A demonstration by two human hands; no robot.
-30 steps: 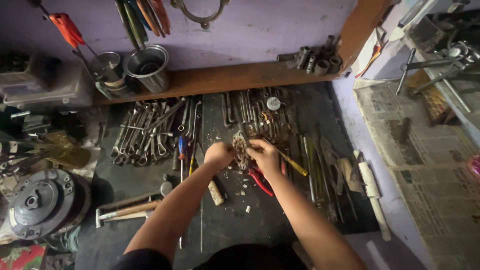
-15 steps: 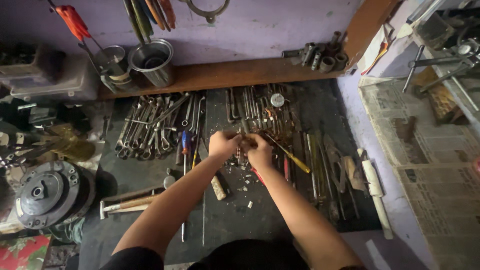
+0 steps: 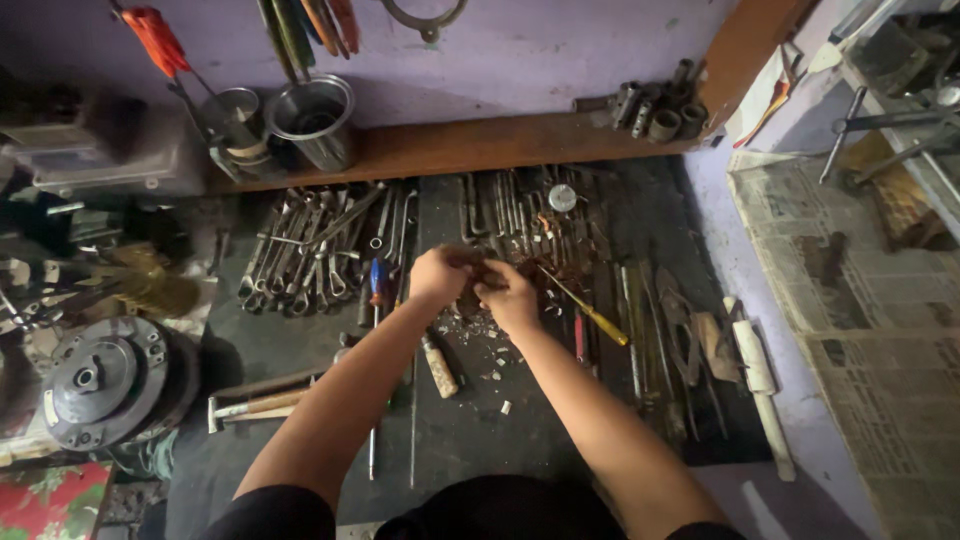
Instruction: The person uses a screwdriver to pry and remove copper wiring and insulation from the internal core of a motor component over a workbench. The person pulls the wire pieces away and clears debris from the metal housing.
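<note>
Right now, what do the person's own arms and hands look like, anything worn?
Both forearms are bare from the hands up to short black sleeves near the shoulders. The left hand and the right hand show no gloves; no watch, ring or wristband can be made out. No markings show on the dark sleeves.

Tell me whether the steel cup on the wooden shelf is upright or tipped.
Upright. The steel cup stands on the wooden shelf with its round mouth facing up, dark inside; contents cannot be told.
</note>
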